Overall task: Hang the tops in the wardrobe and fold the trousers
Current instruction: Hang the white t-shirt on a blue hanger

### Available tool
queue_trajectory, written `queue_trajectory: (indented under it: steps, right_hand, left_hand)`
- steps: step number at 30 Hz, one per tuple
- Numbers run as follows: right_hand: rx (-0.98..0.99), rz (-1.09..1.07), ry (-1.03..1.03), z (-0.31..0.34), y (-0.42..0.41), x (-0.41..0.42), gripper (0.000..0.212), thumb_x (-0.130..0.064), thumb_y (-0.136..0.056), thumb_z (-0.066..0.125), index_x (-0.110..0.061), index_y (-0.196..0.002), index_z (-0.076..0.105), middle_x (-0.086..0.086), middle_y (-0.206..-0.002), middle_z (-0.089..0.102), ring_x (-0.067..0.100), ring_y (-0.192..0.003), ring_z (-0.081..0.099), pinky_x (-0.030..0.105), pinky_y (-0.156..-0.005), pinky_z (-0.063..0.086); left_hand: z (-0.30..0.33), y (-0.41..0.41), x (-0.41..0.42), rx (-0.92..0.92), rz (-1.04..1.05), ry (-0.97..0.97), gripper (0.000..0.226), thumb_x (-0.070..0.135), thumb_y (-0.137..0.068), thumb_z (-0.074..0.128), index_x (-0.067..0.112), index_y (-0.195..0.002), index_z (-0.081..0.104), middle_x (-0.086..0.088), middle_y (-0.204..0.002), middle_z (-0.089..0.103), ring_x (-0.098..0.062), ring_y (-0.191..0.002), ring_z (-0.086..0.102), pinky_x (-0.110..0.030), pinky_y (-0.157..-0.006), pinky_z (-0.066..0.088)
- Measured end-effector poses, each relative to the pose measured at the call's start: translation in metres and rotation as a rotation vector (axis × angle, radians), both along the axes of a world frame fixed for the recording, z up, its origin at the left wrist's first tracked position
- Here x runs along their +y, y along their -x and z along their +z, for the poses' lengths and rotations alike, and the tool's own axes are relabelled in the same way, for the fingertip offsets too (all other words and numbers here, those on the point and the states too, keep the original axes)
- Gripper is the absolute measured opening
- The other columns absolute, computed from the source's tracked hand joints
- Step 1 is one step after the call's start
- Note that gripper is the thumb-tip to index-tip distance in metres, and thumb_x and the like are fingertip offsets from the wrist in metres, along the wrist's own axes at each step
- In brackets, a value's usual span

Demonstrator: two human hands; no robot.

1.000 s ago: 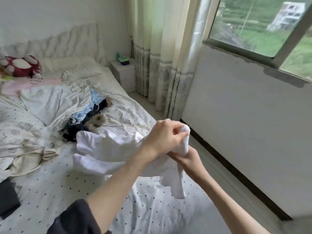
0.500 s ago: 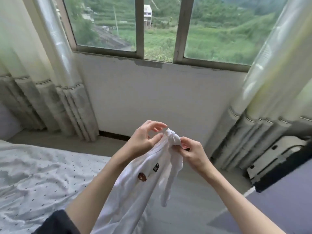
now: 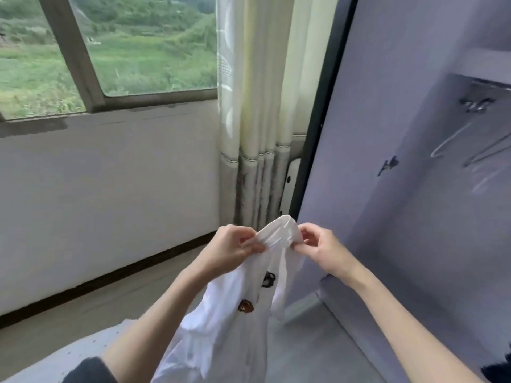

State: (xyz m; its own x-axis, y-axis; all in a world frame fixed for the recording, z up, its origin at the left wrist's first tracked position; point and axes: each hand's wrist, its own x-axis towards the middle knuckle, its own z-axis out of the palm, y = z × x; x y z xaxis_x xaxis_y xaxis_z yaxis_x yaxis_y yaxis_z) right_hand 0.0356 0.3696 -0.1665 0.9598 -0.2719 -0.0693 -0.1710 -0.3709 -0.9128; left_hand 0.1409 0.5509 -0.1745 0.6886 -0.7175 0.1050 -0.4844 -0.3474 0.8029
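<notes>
A white top (image 3: 221, 322) is held up in front of the person, low in the centre of the view, its upper edge bunched between both hands and the rest of the cloth hanging down toward the lower edge of the frame. Two small dark motifs (image 3: 257, 293) are seen on the front of the fabric, one brown and one blackish; their design is too blurred to be read. The gathered edge is pinched by the left hand (image 3: 232, 251) on its left side, with the fingers curled round the cloth. The same edge is pinched by the right hand (image 3: 322, 248) on its right side, thumb and fingertips closed on the fabric. Each grip is therefore narrow and is holding the top. A dark sleeve (image 3: 88, 371) is visible on the left forearm.

To the right of the hands the open wardrobe (image 3: 387, 189) is shown, lined in lilac-grey. Wire hangers (image 3: 470, 139) are hung from its rail at upper right, well apart from the top. A pale curtain (image 3: 257, 106) is seen beside the wardrobe's dark edge, and a window (image 3: 110, 51) with green hillside beyond is set in the white wall at left. A dotted bed sheet (image 3: 91, 346) is glimpsed at lower left, above the grey floor (image 3: 309, 349).
</notes>
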Motion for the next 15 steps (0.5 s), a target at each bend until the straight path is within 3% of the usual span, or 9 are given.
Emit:
queue_trajectory:
  steps: [3, 5, 7, 11, 15]
  right_hand:
    - [-0.036, -0.141, 0.073, 0.002, 0.033, -0.026, 0.020, -0.020, -0.082, 0.072, -0.014, -0.099, 0.063, -0.005, -0.085, 0.064, 0.008, -0.075, 0.056, 0.013, -0.069, 0.044]
    - [-0.045, -0.220, 0.157, 0.002, 0.051, -0.045, 0.010, -0.028, -0.085, 0.067, -0.019, -0.086, 0.063, -0.011, -0.072, 0.058, 0.006, -0.067, 0.050, 0.019, -0.067, 0.041]
    - [-0.062, -0.304, 0.189, 0.001, 0.065, -0.069, 0.017, -0.024, -0.090, 0.059, -0.013, -0.079, 0.063, -0.004, -0.067, 0.053, 0.009, -0.064, 0.044, 0.026, -0.066, 0.038]
    - [-0.140, -0.387, 0.177, 0.026, 0.087, -0.117, 0.023, -0.008, -0.090, 0.054, -0.020, -0.076, 0.069, 0.002, -0.073, 0.061, 0.009, -0.070, 0.049, 0.025, -0.068, 0.038]
    - [-0.156, -0.368, 0.224, 0.050, 0.099, -0.165, 0.028, -0.005, -0.090, 0.053, -0.024, -0.077, 0.069, 0.008, -0.087, 0.068, 0.025, -0.085, 0.059, 0.028, -0.076, 0.043]
  left_hand:
    - [0.001, 0.014, -0.052, -0.040, -0.120, -0.017, 0.031, 0.023, -0.083, 0.071, 0.026, -0.056, 0.056, 0.012, -0.048, 0.041, -0.006, -0.053, 0.034, -0.018, -0.051, 0.030]
    - [0.001, 0.025, -0.084, -0.073, -0.176, -0.008, 0.038, 0.024, -0.085, 0.069, 0.013, -0.054, 0.050, 0.008, -0.051, 0.035, -0.009, -0.054, 0.027, -0.020, -0.050, 0.025]
    - [0.002, 0.033, -0.112, -0.106, -0.228, 0.007, 0.037, 0.024, -0.086, 0.068, -0.001, -0.063, 0.053, -0.002, -0.057, 0.037, -0.009, -0.057, 0.026, -0.022, -0.052, 0.023]
    - [0.008, 0.044, -0.171, -0.112, -0.305, -0.011, 0.021, 0.028, -0.085, 0.068, 0.009, -0.076, 0.068, -0.006, -0.062, 0.054, -0.010, -0.058, 0.036, -0.020, -0.055, 0.031]
    - [0.013, 0.050, -0.224, -0.108, -0.318, -0.047, 0.009, 0.016, -0.083, 0.069, 0.019, -0.074, 0.071, 0.010, -0.066, 0.062, -0.003, -0.056, 0.050, -0.009, -0.060, 0.038]
